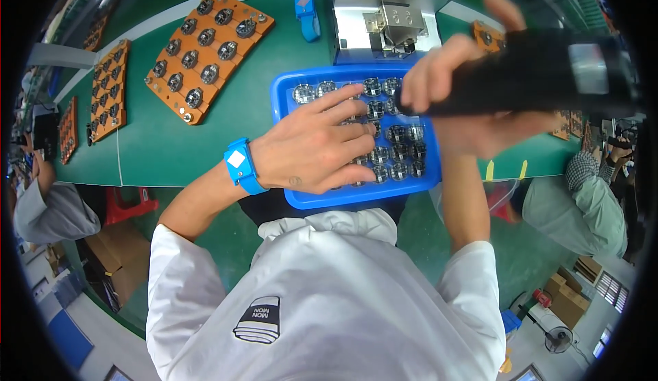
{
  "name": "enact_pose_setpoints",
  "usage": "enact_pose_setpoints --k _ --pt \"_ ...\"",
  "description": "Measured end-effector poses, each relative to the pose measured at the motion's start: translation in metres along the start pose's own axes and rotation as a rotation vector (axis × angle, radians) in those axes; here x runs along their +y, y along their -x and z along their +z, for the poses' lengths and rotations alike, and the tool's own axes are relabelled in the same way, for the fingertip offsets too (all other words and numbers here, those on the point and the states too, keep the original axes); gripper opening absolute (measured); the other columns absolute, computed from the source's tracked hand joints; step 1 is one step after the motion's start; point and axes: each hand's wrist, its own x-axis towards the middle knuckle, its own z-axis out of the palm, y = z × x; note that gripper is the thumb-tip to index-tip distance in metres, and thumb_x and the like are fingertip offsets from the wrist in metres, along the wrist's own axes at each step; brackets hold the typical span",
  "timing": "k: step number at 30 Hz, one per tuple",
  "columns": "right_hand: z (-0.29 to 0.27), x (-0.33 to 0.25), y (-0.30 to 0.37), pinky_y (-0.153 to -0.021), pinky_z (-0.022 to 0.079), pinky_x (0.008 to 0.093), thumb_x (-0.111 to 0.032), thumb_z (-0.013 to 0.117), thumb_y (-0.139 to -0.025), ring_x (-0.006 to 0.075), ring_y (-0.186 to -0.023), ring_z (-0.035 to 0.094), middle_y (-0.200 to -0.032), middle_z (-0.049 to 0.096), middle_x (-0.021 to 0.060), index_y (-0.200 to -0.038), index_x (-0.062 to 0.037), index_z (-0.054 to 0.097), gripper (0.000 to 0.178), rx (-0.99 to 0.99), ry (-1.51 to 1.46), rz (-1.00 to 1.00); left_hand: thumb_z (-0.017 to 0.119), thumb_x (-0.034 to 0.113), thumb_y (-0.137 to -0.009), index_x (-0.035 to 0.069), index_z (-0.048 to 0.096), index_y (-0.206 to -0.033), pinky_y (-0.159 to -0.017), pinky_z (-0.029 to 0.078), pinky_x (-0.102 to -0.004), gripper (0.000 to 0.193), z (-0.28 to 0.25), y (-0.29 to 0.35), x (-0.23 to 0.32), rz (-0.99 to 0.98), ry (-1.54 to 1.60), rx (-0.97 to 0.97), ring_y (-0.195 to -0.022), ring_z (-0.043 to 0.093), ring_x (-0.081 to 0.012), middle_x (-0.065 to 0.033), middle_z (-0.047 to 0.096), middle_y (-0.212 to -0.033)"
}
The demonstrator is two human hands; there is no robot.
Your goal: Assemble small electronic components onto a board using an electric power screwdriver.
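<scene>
A blue plastic tray (288,96) holds rows of small round parts (397,134), clear and black, that look like little mechanisms in cups. Over its left half lies my left hand (315,144), palm down with fingers spread across the parts; the fingertips rest on or just above them. A blue wrist strap (243,166) circles that wrist. My right hand (445,72) is raised over the tray's right edge, gripping a long black handheld tool (521,72). The tool is large and blurred, so its exact kind does not show. Part of the tray is hidden behind both hands.
An orange fixture board (168,96) with round parts lies at the left, and more orange boards (110,93) stand farther left. A silver machine (404,28) is behind the tray. Another blue strap (308,18) lies beside it on the green bench (274,52). Other people sit on both sides.
</scene>
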Motion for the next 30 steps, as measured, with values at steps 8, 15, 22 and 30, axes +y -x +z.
enact_pose_setpoints --k 8,15,22,30 --pt "0.023 -0.008 -0.047 -0.055 0.054 0.0414 -0.088 0.041 -0.086 0.0260 -0.052 0.060 -0.068 0.060 0.0152 -0.150 -0.0051 0.030 0.105 0.287 -0.373 -0.367 0.066 0.042 -0.093 0.002 0.064 -0.092 -0.119 0.036 -0.0518 0.040 0.000 0.000 -0.002 0.004 0.003 0.004 -0.109 0.061 -0.0332 -0.0123 0.071 -0.101" --pt "0.024 0.005 -0.053 -0.052 0.052 0.0363 -0.090 0.040 -0.084 0.0236 -0.051 0.058 -0.066 0.059 0.0131 -0.145 -0.0053 0.036 0.104 0.290 -0.418 -0.348 0.066 0.042 -0.093 0.003 0.063 -0.092 -0.119 0.036 -0.0520 0.039 0.000 0.001 -0.002 0.000 0.009 0.002 -0.108 0.061 -0.0326 -0.0114 0.070 -0.098" --pt "0.023 -0.001 -0.040 -0.055 0.050 0.0291 -0.106 0.029 -0.065 0.0165 -0.058 0.059 -0.071 0.061 0.0103 -0.081 -0.0022 0.057 0.109 0.309 0.772 0.070 0.068 0.044 -0.093 0.004 0.065 -0.111 -0.119 0.036 -0.0555 0.044 -0.005 0.003 -0.001 -0.065 0.009 -0.085 -0.116 0.059 -0.0361 -0.0161 0.066 -0.107" --pt "-0.012 -0.002 -0.021 -0.061 0.053 0.0417 -0.095 0.037 -0.081 0.0259 -0.062 0.059 -0.085 0.059 0.0165 -0.153 -0.0054 0.030 0.115 -0.057 0.056 -0.408 0.072 0.043 -0.090 0.004 0.064 -0.119 -0.116 0.038 -0.0548 0.049 -0.003 0.005 -0.003 -0.110 0.039 -0.047 -0.117 0.057 -0.0408 -0.0210 0.062 -0.108"
